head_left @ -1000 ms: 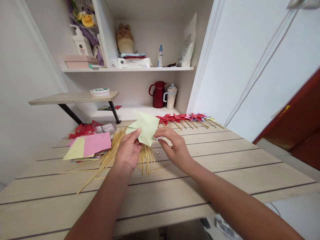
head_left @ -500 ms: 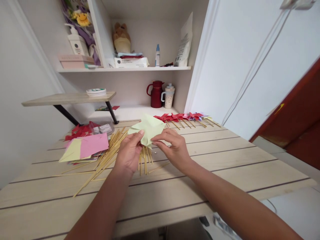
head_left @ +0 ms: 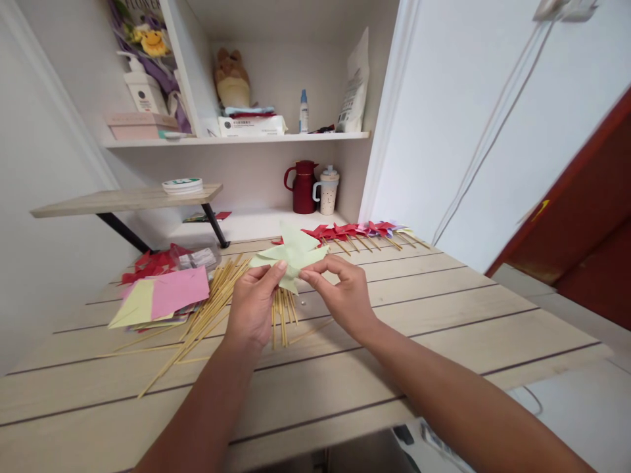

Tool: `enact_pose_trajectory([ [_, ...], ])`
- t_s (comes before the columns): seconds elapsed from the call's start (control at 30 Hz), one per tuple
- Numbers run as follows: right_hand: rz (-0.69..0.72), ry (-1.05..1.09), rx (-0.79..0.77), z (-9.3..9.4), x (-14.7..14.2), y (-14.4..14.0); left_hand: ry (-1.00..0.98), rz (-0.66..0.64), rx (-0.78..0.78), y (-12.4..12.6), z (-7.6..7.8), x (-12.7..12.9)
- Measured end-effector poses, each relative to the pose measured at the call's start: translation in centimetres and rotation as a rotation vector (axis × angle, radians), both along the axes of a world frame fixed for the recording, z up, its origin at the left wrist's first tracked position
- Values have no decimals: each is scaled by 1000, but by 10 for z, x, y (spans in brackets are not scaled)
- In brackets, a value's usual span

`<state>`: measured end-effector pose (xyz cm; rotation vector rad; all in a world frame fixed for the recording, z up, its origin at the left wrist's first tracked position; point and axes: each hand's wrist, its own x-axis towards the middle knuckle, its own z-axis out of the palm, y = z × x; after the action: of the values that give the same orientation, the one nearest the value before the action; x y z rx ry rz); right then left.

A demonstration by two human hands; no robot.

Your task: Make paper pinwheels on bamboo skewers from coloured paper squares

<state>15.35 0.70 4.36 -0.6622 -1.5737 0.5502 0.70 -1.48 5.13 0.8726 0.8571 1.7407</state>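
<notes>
Between my two hands is a pale green paper pinwheel [head_left: 294, 248], its folded blades spread outward. My left hand [head_left: 254, 299] pinches it near the centre, thumb on the front. With thumb and forefinger, my right hand [head_left: 340, 286] grips its lower right part. Beneath the pinwheel, several thin wooden sticks [head_left: 282, 322] lie on the table. More wooden sticks [head_left: 210, 305] are heaped to the left of my left hand. Pink paper [head_left: 181, 292] and yellow paper [head_left: 135, 305] rest in a stack farther left.
Red paper pinwheels [head_left: 340, 231] on sticks line the table's back right. At back left are red paper pieces [head_left: 155, 264], a clear plastic box [head_left: 198, 256] and a raised wooden stand [head_left: 128, 199]. A dark red jug [head_left: 304, 187] and a speckled cup [head_left: 328, 190] stand behind.
The pinwheel's lower right blade has been folded in toward the centre, so separate blades now show. Both hands keep their hold, and the view has shifted slightly.
</notes>
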Motion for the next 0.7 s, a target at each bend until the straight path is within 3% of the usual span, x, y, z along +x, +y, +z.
enact_pose_trajectory([
  [0.23, 3, 79, -158, 1, 0, -1, 56, 30, 2, -2, -2, 4],
  [0.7, -78, 53, -1, -2, -2, 1, 130, 65, -10, 0, -3, 5],
])
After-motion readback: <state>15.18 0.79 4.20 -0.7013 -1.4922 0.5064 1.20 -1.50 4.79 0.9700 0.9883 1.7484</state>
